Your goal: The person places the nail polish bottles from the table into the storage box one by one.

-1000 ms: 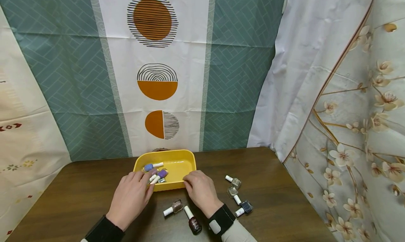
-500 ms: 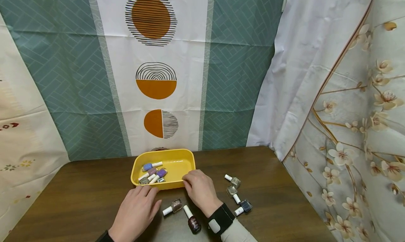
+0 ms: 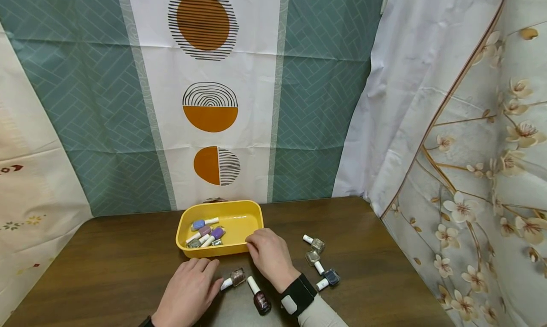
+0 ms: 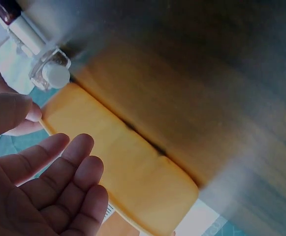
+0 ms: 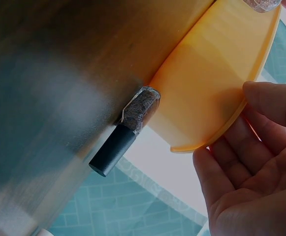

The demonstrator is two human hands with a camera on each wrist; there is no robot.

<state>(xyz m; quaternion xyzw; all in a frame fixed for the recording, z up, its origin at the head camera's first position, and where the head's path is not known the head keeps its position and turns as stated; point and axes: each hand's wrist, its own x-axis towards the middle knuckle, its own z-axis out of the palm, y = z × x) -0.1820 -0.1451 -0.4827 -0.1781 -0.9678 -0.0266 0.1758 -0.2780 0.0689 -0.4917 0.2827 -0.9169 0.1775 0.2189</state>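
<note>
My right hand grips the near right rim of a yellow plastic tray, thumb outside and fingers over the edge in the right wrist view. Inside, at the left, lie several nail polish bottles, among them a blue one and a purple one. My left hand hovers in front of the tray, fingers loosely bent and holding nothing. Its thumb is close to the white cap of a brownish glitter nail polish bottle. To the right of that lies a dark red nail polish bottle.
Right of my right hand, two glitter nail polish bottles and a dark blue one lie on the brown wooden table. A dark-capped bottle shows in the right wrist view. Patterned curtains hang behind.
My left hand has drawn back from the tray's left side towards me and right, reaching the brownish bottle, leaving the bottles in the tray. The right hand keeps its hold on the rim.
</note>
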